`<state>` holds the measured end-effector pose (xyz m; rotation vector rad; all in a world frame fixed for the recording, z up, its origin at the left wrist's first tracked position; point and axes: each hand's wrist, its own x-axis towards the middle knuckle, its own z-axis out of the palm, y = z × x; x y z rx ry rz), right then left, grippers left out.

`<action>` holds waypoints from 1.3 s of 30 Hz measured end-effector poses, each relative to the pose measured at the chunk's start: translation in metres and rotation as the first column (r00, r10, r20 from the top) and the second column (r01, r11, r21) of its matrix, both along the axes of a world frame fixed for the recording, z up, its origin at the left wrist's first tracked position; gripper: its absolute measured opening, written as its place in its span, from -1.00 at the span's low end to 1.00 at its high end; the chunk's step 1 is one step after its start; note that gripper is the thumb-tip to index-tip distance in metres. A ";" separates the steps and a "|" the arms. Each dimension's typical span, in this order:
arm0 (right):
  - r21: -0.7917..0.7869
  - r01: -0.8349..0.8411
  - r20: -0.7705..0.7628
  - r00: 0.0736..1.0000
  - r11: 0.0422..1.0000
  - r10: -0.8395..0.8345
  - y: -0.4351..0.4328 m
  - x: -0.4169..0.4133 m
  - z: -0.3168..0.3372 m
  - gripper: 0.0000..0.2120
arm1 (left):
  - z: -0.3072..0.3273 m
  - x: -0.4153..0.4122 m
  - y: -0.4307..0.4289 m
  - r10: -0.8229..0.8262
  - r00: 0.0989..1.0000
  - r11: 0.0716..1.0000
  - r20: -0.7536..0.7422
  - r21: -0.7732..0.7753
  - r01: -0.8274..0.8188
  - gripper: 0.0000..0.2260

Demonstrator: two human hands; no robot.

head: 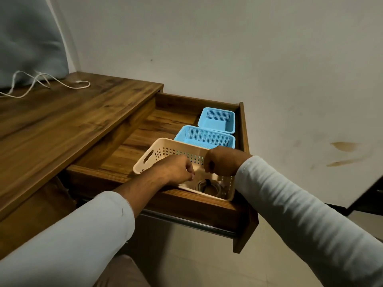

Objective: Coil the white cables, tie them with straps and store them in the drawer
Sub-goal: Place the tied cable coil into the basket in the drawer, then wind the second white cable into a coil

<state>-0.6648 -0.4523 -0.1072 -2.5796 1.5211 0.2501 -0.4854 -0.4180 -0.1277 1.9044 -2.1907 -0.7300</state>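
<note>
1. Over the open drawer (pixel 165 121), the left hand (pixel 176 169) and right hand (pixel 223 161) hover with curled fingers above a cream basket (pixel 165 141); any grasp cannot be told.
2. A coiled cable (pixel 207 186) lies in that basket; loose white cables (pixel 41 83) lie on the desktop (pixel 72 121).

A wooden desk (pixel 62 125) with its drawer (pixel 145 133) pulled open. Loose white cables (pixel 71 87) trail across the desk's far left corner. In the drawer, a cream basket (pixel 157 146) sits at the front right corner, with two blue baskets (pixel 204 136) lined up behind it along the right edge.
</note>
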 end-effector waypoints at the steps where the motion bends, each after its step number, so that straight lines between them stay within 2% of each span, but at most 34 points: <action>1: -0.045 -0.012 0.013 1.000 0.999 0.013 -0.001 0.005 0.003 -0.74 | 0.005 0.008 0.003 0.018 1.000 0.996 0.008 -0.089 -0.017 -0.93; 3: -0.132 -0.021 0.045 0.999 0.991 0.027 -0.005 0.020 0.010 -0.71 | 0.019 0.028 0.011 0.063 0.998 0.963 0.012 -0.264 -0.058 -0.91; 5: -0.196 -0.036 0.092 0.994 0.980 0.055 -0.007 0.044 0.022 -0.69 | 0.037 0.053 0.017 0.105 0.994 0.926 0.009 -0.365 -0.095 -0.85; 8: -0.256 -0.137 0.163 0.970 0.957 0.183 -0.006 0.101 0.047 -0.68 | 0.070 0.107 0.039 0.234 0.971 0.859 0.044 -0.477 -0.185 -0.70; 13: -0.367 -0.278 0.239 0.894 0.888 0.378 0.005 0.208 0.074 -0.60 | 0.101 0.206 0.080 0.427 0.903 0.759 0.043 -0.560 -0.333 -0.64; 20: -0.426 -0.500 0.275 0.722 0.754 0.635 0.074 0.377 0.094 -0.56 | 0.122 0.339 0.198 0.698 0.714 0.590 0.052 -0.607 -0.533 -0.62; 24: -0.414 -0.620 0.325 0.584 0.667 0.744 0.129 0.458 0.092 -0.53 | 0.122 0.393 0.279 0.832 0.552 0.454 0.051 -0.634 -0.626 -0.67; 31: -0.394 -0.740 0.397 0.398 0.545 0.827 0.213 0.563 0.074 -0.55 | 0.096 0.464 0.387 0.949 0.303 0.190 -0.089 -0.604 -0.774 -0.74; 35: -0.375 -0.769 0.430 0.350 0.518 0.832 0.247 0.604 0.061 -0.57 | 0.075 0.495 0.416 0.975 0.144 0.019 -0.170 -0.583 -0.813 -0.72; 37: -0.382 -0.770 0.452 0.327 0.511 0.830 0.259 0.621 0.050 -0.60 | 0.062 0.508 0.422 0.983 0.092 -0.019 -0.161 -0.579 -0.815 -0.67; 39: -0.406 -0.758 0.473 0.303 0.510 0.827 0.264 0.635 0.036 -0.65 | 0.051 0.517 0.423 0.990 0.076 -0.007 -0.122 -0.571 -0.821 -0.67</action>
